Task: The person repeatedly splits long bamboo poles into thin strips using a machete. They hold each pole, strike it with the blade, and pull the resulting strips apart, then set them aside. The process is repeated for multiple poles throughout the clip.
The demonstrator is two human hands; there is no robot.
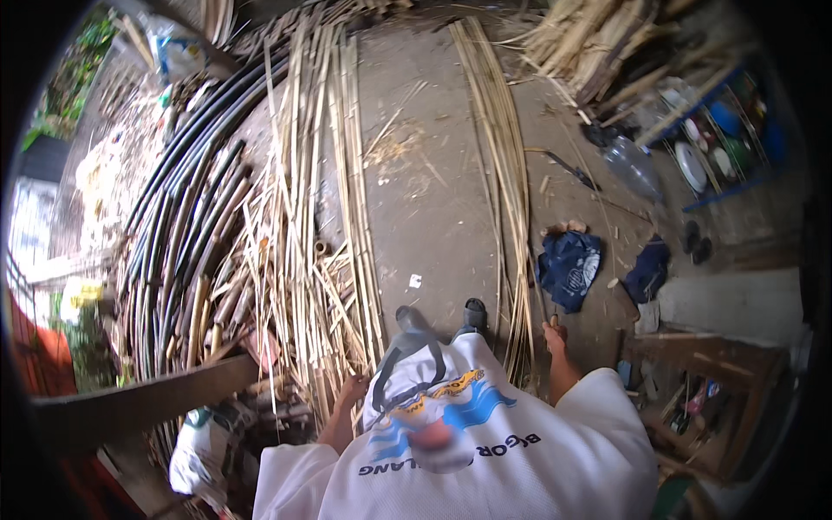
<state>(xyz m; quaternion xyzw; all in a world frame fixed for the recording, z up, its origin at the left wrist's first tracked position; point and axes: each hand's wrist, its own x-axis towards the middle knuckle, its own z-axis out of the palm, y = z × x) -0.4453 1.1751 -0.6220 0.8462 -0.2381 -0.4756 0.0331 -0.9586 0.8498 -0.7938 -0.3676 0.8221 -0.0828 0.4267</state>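
Low at my left side hangs my left hand (pixel 353 392), beside the near ends of long split bamboo strips (pixel 354 199). Its fingers are too small and partly turned away to show whether they touch a strip. My right hand (pixel 555 336) is closed round what looks like the pale handle of a thin, dark tool, perhaps a knife. Left of that hand runs another bundle of long bamboo strips (pixel 504 165), lying lengthwise on the floor. Between the two bundles are my feet in dark sandals (pixel 473 316).
Dark and brown bamboo poles (pixel 186 217) pile up at the left, behind a wooden beam (pixel 147 400). A dark blue cloth (pixel 569 270) lies at the right, near a saw-like tool (pixel 568 167). Farther right stand a blue rack (pixel 728 130) and a wooden table (pixel 706 355).
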